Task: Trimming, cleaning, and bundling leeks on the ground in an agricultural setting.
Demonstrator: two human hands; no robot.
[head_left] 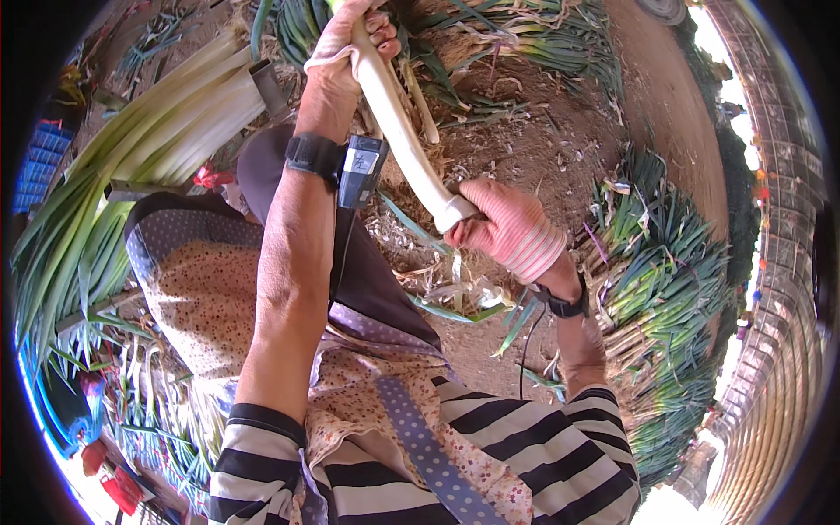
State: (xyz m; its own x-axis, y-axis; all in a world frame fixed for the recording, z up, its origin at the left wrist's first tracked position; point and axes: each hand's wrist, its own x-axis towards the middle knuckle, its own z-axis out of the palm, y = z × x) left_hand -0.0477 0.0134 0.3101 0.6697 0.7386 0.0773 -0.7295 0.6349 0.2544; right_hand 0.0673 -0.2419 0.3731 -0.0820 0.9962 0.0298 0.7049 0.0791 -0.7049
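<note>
A long, thick leek runs slantwise between my hands, its white shaft bare and smooth. My left hand is closed round its upper part, near where the green begins at the top edge of the view. My right hand, in a pinkish glove with a striped cuff, grips the leek's lower end. The thumb lies on top and the fingers curl beneath, partly hidden. Below the right hand, pale peeled skins and leaf scraps lie on the soil.
Cleaned white leeks are heaped at the left beside my knee, on a metal frame. Unpeeled leeks lie in piles at the right and far side. A blue crate stands far left. A small device is strapped to my left wrist.
</note>
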